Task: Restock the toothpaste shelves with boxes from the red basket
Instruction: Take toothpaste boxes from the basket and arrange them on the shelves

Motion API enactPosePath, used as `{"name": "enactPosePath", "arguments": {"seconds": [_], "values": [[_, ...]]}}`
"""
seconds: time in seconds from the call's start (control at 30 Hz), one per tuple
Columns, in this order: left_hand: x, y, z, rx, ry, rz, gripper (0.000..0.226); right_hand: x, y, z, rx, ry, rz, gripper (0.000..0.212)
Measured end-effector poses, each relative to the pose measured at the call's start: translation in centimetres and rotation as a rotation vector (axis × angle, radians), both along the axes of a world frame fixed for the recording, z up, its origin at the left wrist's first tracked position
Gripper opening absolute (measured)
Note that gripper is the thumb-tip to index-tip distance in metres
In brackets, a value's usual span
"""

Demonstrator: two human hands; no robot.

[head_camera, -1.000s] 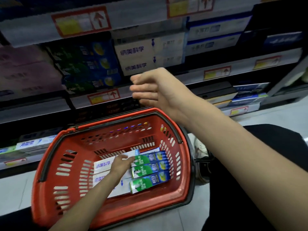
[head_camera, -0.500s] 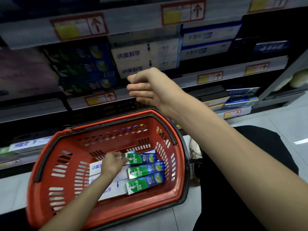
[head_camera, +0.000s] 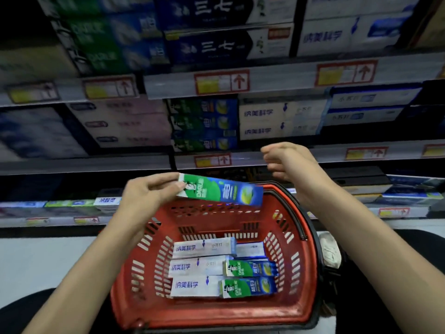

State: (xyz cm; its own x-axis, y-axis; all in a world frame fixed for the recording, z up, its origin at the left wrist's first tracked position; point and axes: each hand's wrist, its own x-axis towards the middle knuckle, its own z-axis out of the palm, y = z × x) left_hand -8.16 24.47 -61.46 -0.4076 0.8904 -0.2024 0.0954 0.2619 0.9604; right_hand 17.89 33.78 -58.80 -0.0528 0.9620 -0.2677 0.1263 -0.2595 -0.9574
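L side of my feed: I'm seeing pale, blurred cartons (head_camera: 125, 126) lying flat on the mid shelf, above a light floor (head_camera: 31, 266) that's looking smooth and glossy. The left hand (head_camera: 147, 196) is hovering above the basket's far-L corner. Its thumb and fingers (head_camera: 163, 182) are pinching the L end of a long, flat-sided cardboard box (head_camera: 220, 191), green w/ a blue R end and glossy print. The box is hanging roughly level, R end dipping a bit, over the far rim of the red basket (head_camera: 216, 314) and clear of the shelves. The basket is a rounded plastic tub w/ slotted walls, sitting on the floor in front of the shelves. Inside, white boxes (head_camera: 199, 266) are lying flat in a row, w/ two green-blue boxes (head_camera: 249, 278) overlapping their R ends. Higher up, a matching green-blue stack (head_camera: 204, 124) is sitting on the mid shelf. The right hand (head_camera: 286, 162) is hovering over the basket's far-R rim, fingers loosely curled, slightly apart, holding nothing. Shelf edges (head_camera: 277, 85) are carrying red-framed price tags (head_camera: 221, 81) w/ arrows. White shelf cartons (head_camera: 277, 121) are filling the R side.
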Motion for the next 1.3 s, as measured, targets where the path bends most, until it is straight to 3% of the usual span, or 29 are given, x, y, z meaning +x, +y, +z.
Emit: {"name": "enactPosePath", "arguments": {"seconds": [0.13,0.4,0.53,0.87,1.03,1.3], "values": [[-0.2,-1.6,2.8,0.062,-0.287,0.089,0.024,-0.5,-0.3,-0.7,0.011,0.016,0.041,0.016],[-1.2,-2.1,3.1,0.116,-0.352,0.105,0.036,-1.2,-1.0,-1.1,-0.011,0.303,-0.013,0.024],[-1.4,-1.7,2.6,0.142,-0.343,0.151,0.036,-1.7,-0.9,-1.3,0.016,0.351,-0.037,0.014],[-1.3,-0.5,0.7,0.139,-0.257,0.345,0.016,-2.4,-1.1,-2.5,0.025,0.343,-0.011,0.021],[-0.7,0.3,0.1,0.157,-0.225,0.348,0.014,-3.1,-1.2,-3.8,0.087,0.187,-0.095,0.016],[-1.1,3.4,-0.2,0.214,0.025,0.255,0.025,-4.6,-0.1,-3.4,0.208,0.027,-0.024,0.045]]}}
